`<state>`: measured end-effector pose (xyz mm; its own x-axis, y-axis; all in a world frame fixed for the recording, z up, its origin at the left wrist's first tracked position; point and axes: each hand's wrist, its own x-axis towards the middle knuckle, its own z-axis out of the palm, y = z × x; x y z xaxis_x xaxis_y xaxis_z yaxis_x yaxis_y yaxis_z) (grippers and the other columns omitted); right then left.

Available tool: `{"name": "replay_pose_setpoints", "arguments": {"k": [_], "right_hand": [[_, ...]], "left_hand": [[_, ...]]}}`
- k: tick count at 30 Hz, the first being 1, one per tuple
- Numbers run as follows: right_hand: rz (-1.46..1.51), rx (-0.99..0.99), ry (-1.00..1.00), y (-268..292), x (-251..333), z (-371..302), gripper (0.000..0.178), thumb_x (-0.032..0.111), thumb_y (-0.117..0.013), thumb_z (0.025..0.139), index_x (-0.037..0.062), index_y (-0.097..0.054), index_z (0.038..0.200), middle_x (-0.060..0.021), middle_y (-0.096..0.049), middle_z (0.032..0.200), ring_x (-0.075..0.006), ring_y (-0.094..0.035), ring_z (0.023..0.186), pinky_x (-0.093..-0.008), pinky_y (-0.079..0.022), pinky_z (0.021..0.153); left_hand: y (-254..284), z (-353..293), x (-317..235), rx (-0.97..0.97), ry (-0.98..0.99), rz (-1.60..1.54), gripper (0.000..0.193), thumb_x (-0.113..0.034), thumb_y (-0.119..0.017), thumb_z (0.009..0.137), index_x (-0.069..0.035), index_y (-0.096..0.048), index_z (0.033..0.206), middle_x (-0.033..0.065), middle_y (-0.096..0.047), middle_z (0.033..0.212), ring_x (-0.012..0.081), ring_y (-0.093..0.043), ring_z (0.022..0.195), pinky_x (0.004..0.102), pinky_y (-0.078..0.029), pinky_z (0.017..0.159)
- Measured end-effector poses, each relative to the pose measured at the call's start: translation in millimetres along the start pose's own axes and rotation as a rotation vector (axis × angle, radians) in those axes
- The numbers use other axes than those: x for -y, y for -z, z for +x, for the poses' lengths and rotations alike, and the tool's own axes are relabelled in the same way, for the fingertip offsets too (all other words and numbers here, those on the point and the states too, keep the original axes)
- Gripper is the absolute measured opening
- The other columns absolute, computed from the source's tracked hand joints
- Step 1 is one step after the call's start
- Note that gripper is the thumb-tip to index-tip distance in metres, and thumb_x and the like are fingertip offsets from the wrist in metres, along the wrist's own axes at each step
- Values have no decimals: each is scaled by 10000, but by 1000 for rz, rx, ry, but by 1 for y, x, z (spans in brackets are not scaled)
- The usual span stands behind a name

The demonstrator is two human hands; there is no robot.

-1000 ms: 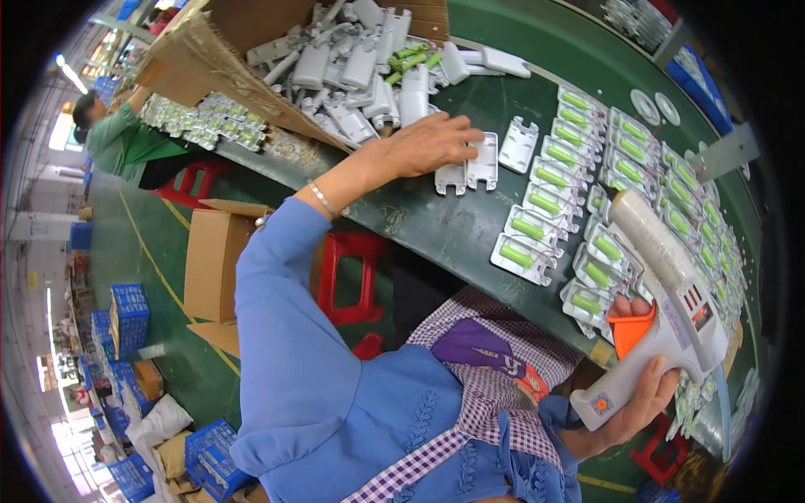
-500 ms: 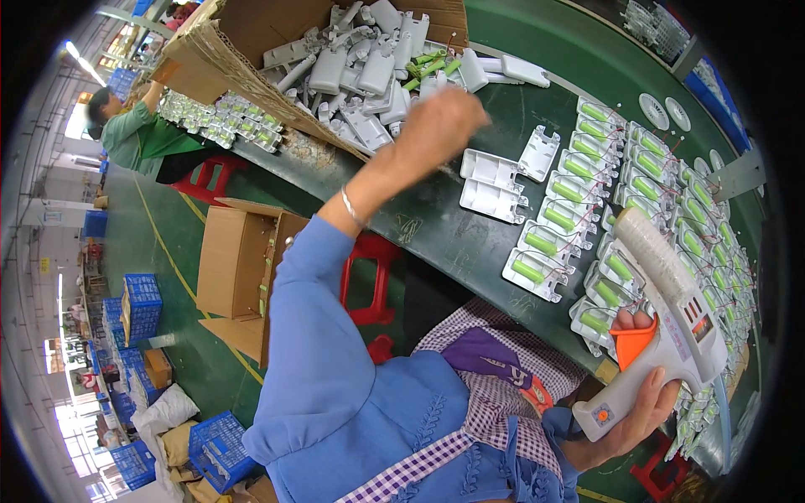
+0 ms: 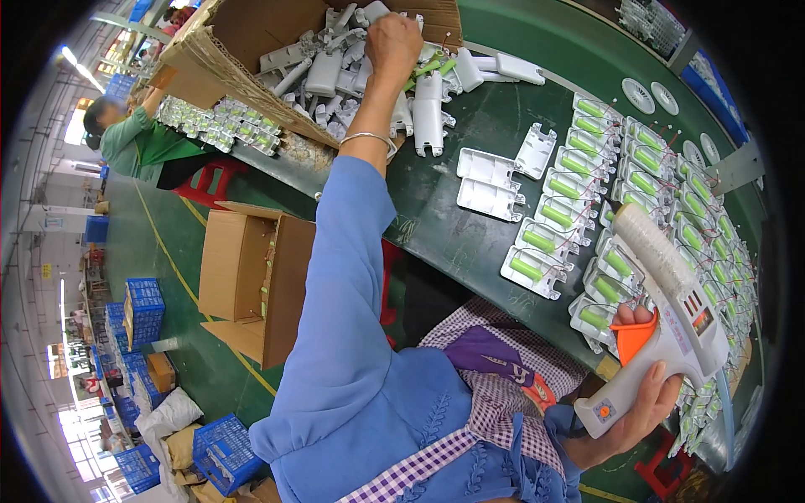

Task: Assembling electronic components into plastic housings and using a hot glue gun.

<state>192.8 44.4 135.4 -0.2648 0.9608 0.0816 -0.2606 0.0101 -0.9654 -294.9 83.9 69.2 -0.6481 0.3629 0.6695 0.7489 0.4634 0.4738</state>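
My left hand is over the open cardboard box, its fingers curled down among the white plastic housings. What the fingertips hold, if anything, is hidden. In my right hand is a grey-white hot glue gun with an orange trigger, its nozzle pointing up and left over the rows. White open shells lie on the bench between the hands. Next to them, rows of white shells hold green cylindrical batteries with thin wires.
The cardboard box stands on the dark green workbench. A lower carton and a red stool are beside the bench. Farther left, a co-worker in green works near more shells. White round discs lie at the far side.
My left hand has moved left and farther into the box. A closed white housing now shows on the bench beside the box. My right hand stays with the glue gun.
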Motion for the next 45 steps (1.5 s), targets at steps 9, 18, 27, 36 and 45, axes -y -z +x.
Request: {"name": "replay_pose_setpoints", "arguments": {"k": [9, 18, 27, 36, 45], "right_hand": [[74, 186, -52, 1, -16, -2, 464, 88, -445, 971, -125, -310, 1361, -312, -562, 1197, -397, -601, 1094, -471, -421, 1030], [-44, 293, -184, -34, -37, 5, 458, 59, -480, 954, -109, -339, 1356, -301, -591, 1148, -381, -636, 1049, -483, -486, 965], [-144, 416, -230, -66, -56, 14, 409, 53, -524, 950, -97, -389, 1306, -278, -618, 1141, -338, -651, 1038, -426, -509, 947], [-234, 475, -165, -92, -73, 32, 398, 125, -543, 968, -81, -431, 1289, -239, -638, 1134, -297, -661, 1031, -369, -542, 877], [-281, 496, -190, -86, -79, 31, 411, 134, -546, 969, -68, -426, 1306, -232, -635, 1147, -299, -659, 1035, -384, -525, 903]], "left_hand": [[80, -32, -24, 93, 169, -978, 154, -168, -605, 918, -19, -622, 883, 59, -636, 714, 136, -592, 615, 260, -476, 593], [118, -184, -17, 511, 305, -648, 162, -184, -696, 896, -26, -661, 901, -60, -552, 698, 13, -445, 642, 188, -349, 563], [139, -243, -25, 424, 29, -368, 356, 5, -702, 796, -16, -582, 1130, 122, -569, 894, 206, -578, 706, 324, -494, 633], [148, -238, -22, 536, 85, -242, 402, 28, -711, 775, 16, -540, 1138, 188, -462, 1138, 350, -576, 796, 400, -506, 725], [177, -219, -11, 917, -104, -259, 386, 77, -658, 776, 47, -519, 1135, 184, -526, 1192, 330, -628, 877, 402, -522, 728]]}}
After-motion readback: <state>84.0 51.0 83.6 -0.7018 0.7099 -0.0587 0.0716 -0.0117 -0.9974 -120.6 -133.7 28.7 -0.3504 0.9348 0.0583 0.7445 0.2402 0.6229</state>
